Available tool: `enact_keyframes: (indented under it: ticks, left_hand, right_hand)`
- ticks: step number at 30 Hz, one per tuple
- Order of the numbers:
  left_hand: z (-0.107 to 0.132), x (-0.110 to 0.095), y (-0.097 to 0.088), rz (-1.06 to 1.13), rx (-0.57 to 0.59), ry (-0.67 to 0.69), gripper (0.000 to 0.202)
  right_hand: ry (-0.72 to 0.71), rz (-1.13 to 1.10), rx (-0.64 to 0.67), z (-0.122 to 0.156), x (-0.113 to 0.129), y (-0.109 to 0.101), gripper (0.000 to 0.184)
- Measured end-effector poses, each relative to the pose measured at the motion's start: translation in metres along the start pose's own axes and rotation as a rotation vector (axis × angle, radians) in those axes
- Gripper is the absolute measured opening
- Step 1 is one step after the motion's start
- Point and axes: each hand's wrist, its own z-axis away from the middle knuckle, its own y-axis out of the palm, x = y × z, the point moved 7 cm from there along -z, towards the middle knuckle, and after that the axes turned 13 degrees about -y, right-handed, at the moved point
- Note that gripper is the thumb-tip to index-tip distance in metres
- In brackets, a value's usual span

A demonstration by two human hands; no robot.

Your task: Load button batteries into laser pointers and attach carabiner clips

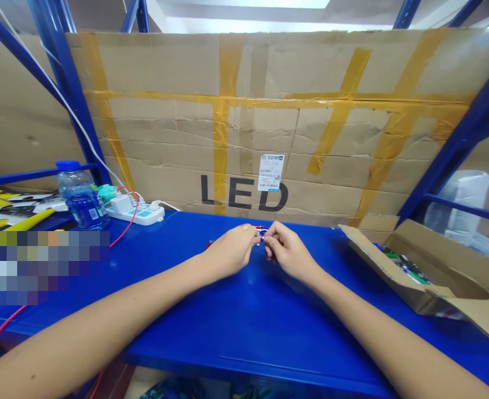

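Note:
Both hands meet near the far side of the blue table. My left hand (233, 250) is closed, knuckles up, its fingertips pinching a small red piece (261, 239) with a shiny bit on it. My right hand (286, 249) is closed too, thumb and forefinger pinching the same piece from the right. The fingers cover most of it, so its kind is unclear. Just behind the fingertips show more thin red and blue slender items (261, 228). Another red bit (209, 244) peeks out at the left hand's back.
An open cardboard box (388, 271) with pen-like items (406, 266) stands on the right. At the left are a blue-capped bottle (82, 197), a white power strip (142, 213), a red cable (134, 216) and yellow-handled tools (32, 220). Large cardboard (165, 144) closes off the back.

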Motion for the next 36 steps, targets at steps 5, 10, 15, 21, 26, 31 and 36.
enact_keyframes:
  ticks: [5,10,15,21,26,31,36]
  left_hand:
    - [0.002,0.001,0.000,-0.020,0.079,-0.014,0.024]
    - [0.005,-0.004,0.000,-0.066,0.047,0.059,0.015]
    - [0.007,-0.012,0.000,-0.117,-0.007,0.189,0.014]
    - [0.009,-0.013,-0.008,-0.041,-0.069,0.111,0.013]
    - [0.003,-0.006,-0.003,0.054,-0.019,-0.054,0.028]
    - [0.001,0.004,0.002,0.110,0.074,-0.162,0.014]
    - [0.004,0.000,-0.002,0.117,0.035,-0.057,0.007]
  right_hand:
    - [0.085,-0.070,0.055,0.002,-0.011,0.004,0.021]
    - [0.204,-0.226,0.090,0.004,-0.020,0.010,0.033]
    - [0.251,-0.277,0.109,0.005,-0.014,0.013,0.037]
    - [0.186,-0.254,0.061,0.002,-0.011,0.012,0.032]
    - [0.111,-0.034,0.035,0.001,-0.007,0.005,0.020]
    - [0.145,-0.029,0.059,0.003,-0.010,0.006,0.018]
    - [0.281,-0.178,0.078,0.006,-0.021,0.010,0.023]
